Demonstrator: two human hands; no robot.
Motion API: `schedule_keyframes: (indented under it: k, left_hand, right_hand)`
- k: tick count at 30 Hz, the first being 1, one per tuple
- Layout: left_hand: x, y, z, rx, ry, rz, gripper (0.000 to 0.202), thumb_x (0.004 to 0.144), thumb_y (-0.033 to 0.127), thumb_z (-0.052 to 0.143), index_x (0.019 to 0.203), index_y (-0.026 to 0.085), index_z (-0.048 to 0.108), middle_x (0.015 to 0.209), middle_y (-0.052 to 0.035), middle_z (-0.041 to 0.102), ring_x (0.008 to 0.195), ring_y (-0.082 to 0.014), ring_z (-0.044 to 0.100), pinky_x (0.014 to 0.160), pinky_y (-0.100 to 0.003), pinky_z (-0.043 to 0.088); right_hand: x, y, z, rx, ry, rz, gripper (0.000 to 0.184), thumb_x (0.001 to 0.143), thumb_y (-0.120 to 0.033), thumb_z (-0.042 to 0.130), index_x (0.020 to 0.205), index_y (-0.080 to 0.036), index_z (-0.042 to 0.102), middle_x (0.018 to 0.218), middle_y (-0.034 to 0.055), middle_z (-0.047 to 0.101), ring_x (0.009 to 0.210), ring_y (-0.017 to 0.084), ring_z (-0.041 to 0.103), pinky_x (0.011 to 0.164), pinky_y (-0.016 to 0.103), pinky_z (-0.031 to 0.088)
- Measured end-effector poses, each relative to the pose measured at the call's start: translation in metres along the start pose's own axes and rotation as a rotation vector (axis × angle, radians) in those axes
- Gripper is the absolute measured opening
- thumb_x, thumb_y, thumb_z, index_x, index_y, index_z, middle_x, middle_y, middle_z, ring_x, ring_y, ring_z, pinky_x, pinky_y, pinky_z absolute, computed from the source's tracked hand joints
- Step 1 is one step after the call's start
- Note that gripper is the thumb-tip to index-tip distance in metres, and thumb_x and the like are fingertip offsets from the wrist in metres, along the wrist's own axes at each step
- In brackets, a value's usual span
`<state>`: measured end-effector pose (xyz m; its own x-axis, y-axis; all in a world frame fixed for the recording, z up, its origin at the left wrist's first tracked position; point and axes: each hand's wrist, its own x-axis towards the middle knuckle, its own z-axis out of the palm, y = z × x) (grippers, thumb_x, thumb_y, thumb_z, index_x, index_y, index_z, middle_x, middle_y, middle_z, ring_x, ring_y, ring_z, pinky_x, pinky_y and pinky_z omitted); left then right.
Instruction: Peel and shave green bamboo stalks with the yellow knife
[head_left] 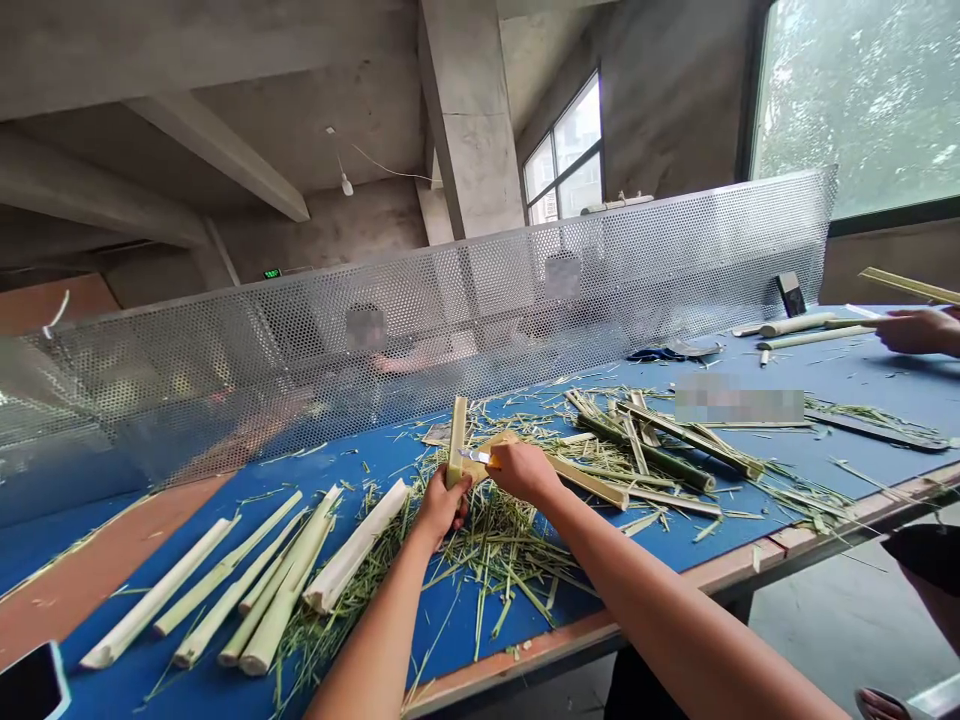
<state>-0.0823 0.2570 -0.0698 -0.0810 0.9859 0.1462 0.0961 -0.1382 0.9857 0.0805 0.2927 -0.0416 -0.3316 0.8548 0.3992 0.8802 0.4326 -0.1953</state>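
Observation:
My left hand (444, 502) is closed around the lower part of a split bamboo strip (458, 430), which stands nearly upright over the table. In my right hand (523, 470) is a small utility knife (478, 457) with a yellow part by my fingers. Its metal end points left and meets or nearly meets the strip; I cannot tell if it touches. Green bamboo shavings (502, 550) lie heaped beneath both hands.
Peeled bamboo pieces (262, 590) lie in a row at the left, near a phone (34, 685). More split bamboo (652, 440) is piled to the right. A perforated metal screen (450, 310) runs behind the blue table (465, 625). A co-worker's hand (919, 330) is at far right.

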Motion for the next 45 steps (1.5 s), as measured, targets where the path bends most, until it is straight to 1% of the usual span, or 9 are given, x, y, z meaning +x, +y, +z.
schedule_keyframes:
  k: [6,17,20,23,27,32,37,41,45]
  left_hand:
    - [0.001,0.003,0.002,0.143,-0.041,0.012,0.039,0.064,0.046,0.073,0.083,0.019,0.052,0.051,0.0097,0.043,0.032,-0.0046,0.034,0.031,-0.019,0.020]
    - [0.002,0.009,-0.001,0.027,-0.143,-0.074,0.033,0.064,0.039,0.070,0.078,0.018,0.049,0.052,0.0100,0.041,0.030,-0.0008,0.026,0.034,-0.018,0.012]
    - [0.001,0.007,-0.004,0.029,-0.146,-0.097,0.032,0.065,0.039,0.068,0.078,0.019,0.047,0.052,0.0104,0.041,0.030,-0.0004,0.025,0.034,-0.018,0.012]
    - [-0.001,0.006,-0.006,0.013,-0.173,-0.124,0.037,0.062,0.043,0.070,0.078,0.020,0.046,0.052,0.0108,0.042,0.029,-0.0005,0.025,0.033,-0.017,0.011]
    - [-0.003,0.005,-0.007,-0.017,-0.173,-0.142,0.040,0.061,0.046,0.070,0.080,0.020,0.047,0.053,0.0108,0.042,0.029,-0.0005,0.025,0.033,-0.017,0.010]
    - [-0.006,0.003,-0.005,-0.050,-0.126,-0.068,0.037,0.063,0.044,0.070,0.080,0.021,0.047,0.053,0.0105,0.043,0.030,-0.0021,0.026,0.032,-0.018,0.012]
    - [-0.007,0.000,-0.007,-0.016,-0.018,0.029,0.038,0.064,0.043,0.072,0.084,0.021,0.047,0.048,0.0118,0.040,0.033,-0.0050,0.032,0.033,-0.018,0.020]
    - [-0.003,-0.002,-0.007,0.040,-0.027,0.063,0.037,0.065,0.039,0.073,0.083,0.021,0.046,0.045,0.0117,0.041,0.034,-0.0056,0.033,0.035,-0.018,0.021]
    - [-0.001,-0.004,-0.007,0.087,-0.041,0.060,0.033,0.068,0.039,0.072,0.082,0.022,0.047,0.040,0.0116,0.041,0.032,-0.0061,0.030,0.036,-0.018,0.022]
  right_hand:
    - [0.000,-0.005,-0.003,-0.091,-0.023,-0.046,0.028,0.086,-0.034,0.049,0.097,-0.020,0.071,0.091,0.0119,0.073,0.086,0.024,0.069,0.072,0.029,0.049]
    - [0.013,-0.007,-0.008,-0.098,-0.005,-0.013,0.025,0.086,-0.023,0.050,0.095,-0.017,0.072,0.094,0.0142,0.072,0.088,0.024,0.069,0.075,0.030,0.049]
    - [0.026,0.008,-0.025,-0.083,-0.011,0.064,0.024,0.084,-0.025,0.054,0.094,-0.013,0.073,0.094,0.0163,0.072,0.091,0.023,0.068,0.078,0.027,0.047]
    - [0.044,0.041,-0.052,-0.086,0.022,0.254,0.034,0.091,-0.020,0.043,0.102,-0.003,0.070,0.095,0.0244,0.070,0.090,0.023,0.069,0.077,0.028,0.046]
    - [0.058,0.062,-0.068,-0.082,0.061,0.331,0.036,0.088,-0.025,0.044,0.102,-0.007,0.071,0.096,0.0230,0.070,0.089,0.026,0.068,0.073,0.029,0.046]
    - [0.037,0.026,-0.039,0.056,0.025,0.239,0.032,0.086,-0.033,0.046,0.092,-0.014,0.072,0.086,0.0137,0.071,0.075,0.020,0.066,0.060,0.024,0.039]
    - [0.010,-0.010,-0.017,0.240,0.063,0.017,0.023,0.085,-0.031,0.050,0.077,-0.018,0.068,0.072,0.0058,0.067,0.062,0.014,0.057,0.053,0.022,0.028]
    - [0.007,-0.025,-0.007,0.343,0.101,-0.115,0.026,0.086,-0.040,0.054,0.075,-0.020,0.066,0.065,0.0008,0.063,0.057,0.011,0.050,0.054,0.021,0.027]
    - [0.010,-0.031,0.005,0.480,0.033,-0.113,0.024,0.084,-0.039,0.057,0.076,-0.019,0.066,0.064,-0.0006,0.061,0.058,0.010,0.047,0.053,0.019,0.028]
